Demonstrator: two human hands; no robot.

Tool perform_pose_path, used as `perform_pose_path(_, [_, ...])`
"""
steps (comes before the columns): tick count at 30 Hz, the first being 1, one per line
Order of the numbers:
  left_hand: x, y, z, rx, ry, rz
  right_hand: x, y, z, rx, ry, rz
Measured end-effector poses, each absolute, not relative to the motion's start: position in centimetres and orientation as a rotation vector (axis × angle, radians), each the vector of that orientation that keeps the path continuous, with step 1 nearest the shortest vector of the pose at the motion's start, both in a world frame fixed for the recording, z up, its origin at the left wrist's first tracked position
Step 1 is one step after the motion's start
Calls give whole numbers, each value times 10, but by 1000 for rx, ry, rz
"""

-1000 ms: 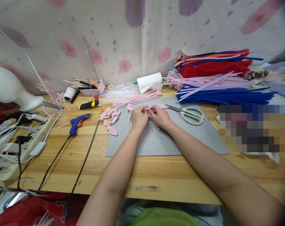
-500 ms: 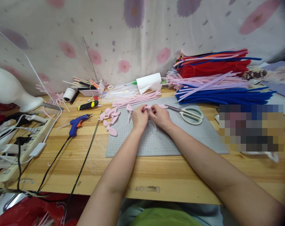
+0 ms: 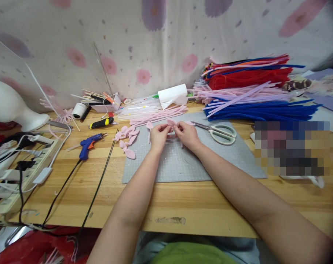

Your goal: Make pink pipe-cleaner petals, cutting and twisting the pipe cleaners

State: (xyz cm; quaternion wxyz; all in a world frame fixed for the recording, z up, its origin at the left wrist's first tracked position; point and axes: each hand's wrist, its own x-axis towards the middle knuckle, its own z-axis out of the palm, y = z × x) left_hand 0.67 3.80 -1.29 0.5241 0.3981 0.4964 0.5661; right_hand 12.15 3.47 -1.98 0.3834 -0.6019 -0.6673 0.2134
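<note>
Over the grey cutting mat, my left hand and my right hand meet fingertip to fingertip. Both are closed in a pinch on a pink pipe cleaner, whose bent, petal-like part sticks up between them. The fingers cover much of it. Just left of my left hand lies a looped pink pipe-cleaner piece. Several finished-looking pink petal shapes rest at the mat's left edge. To the right of my right hand, scissors with pale green handles lie on the mat.
Pink pipe cleaners lie behind the mat, with blue and red bundles at the back right. A blue glue gun, a yellow-black utility knife, a thin dark rod and a power strip occupy the left side.
The pink pipe cleaner's petal-like part now shows above my fingertips. My left hand has turned slightly, its fingers stretching more toward the right hand. The view has shifted a little.
</note>
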Motion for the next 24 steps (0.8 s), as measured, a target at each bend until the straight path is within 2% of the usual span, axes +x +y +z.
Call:
perform_pose_path(17, [12, 35, -14, 1176, 1556, 1256, 120, 34, -20, -1569, -1631, 482])
perform_pose_path(24, [15, 34, -10, 1105, 1453, 1219, 122, 35, -19, -1591, -1563, 463])
